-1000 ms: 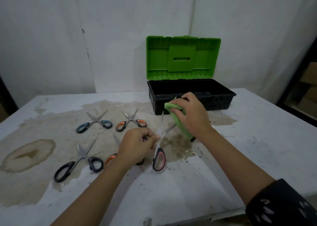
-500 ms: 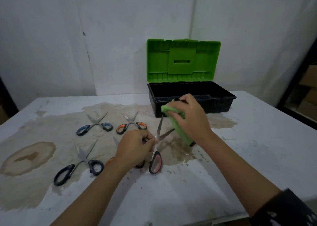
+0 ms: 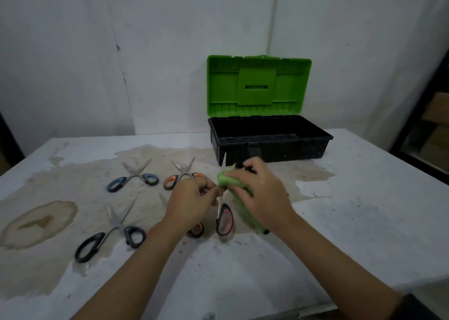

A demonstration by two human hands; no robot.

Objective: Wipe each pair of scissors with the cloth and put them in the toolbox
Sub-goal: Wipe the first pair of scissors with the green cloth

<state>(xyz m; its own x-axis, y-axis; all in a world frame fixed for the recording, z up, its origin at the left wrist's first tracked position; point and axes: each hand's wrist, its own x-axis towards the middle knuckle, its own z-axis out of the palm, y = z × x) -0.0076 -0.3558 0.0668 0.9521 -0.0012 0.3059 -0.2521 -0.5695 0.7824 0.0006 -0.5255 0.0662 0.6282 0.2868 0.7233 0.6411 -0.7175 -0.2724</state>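
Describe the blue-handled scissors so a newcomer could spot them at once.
Start at the open green-lidded toolbox at the back of the table, then look left across the brown stain. Two pairs lie side by side there with blades spread; the blue-handled scissors are the left one, while their neighbour has orange handles.

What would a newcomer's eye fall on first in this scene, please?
The open toolbox, green lid raised, stands at the back of the table. In front of it the left hand holds scissors while the right hand presses the green cloth against the blades. Other scissors lie on the brown stain to the left.
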